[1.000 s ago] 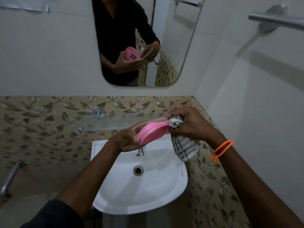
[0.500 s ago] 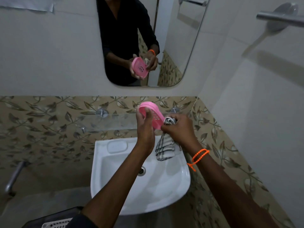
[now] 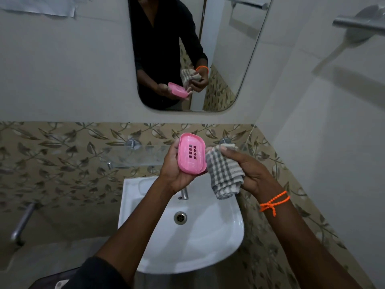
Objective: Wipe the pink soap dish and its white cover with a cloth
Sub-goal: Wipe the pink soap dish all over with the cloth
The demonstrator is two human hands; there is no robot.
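My left hand (image 3: 173, 172) holds the pink soap dish (image 3: 191, 153) above the sink, its open inside with several drain slots turned toward me. Just to its right, my right hand (image 3: 250, 172) grips a grey-and-white checked cloth (image 3: 224, 173), which hangs down and touches the dish's right edge. An orange bead band circles my right wrist. The white cover is not in sight. The mirror shows both hands, the dish and the cloth again.
A white sink (image 3: 218, 243) with a tap (image 3: 184, 193) and drain (image 3: 180, 217) lies below my hands. A glass shelf (image 3: 133, 156) runs along the leaf-patterned tiles. A mirror (image 3: 229, 59) hangs above, a metal bar (image 3: 358, 24) at upper right, a pipe (image 3: 21, 224) at lower left.
My left hand has turned the dish from edge-on to inside facing me. The cloth has come off the dish's face and now hangs beside its right edge.
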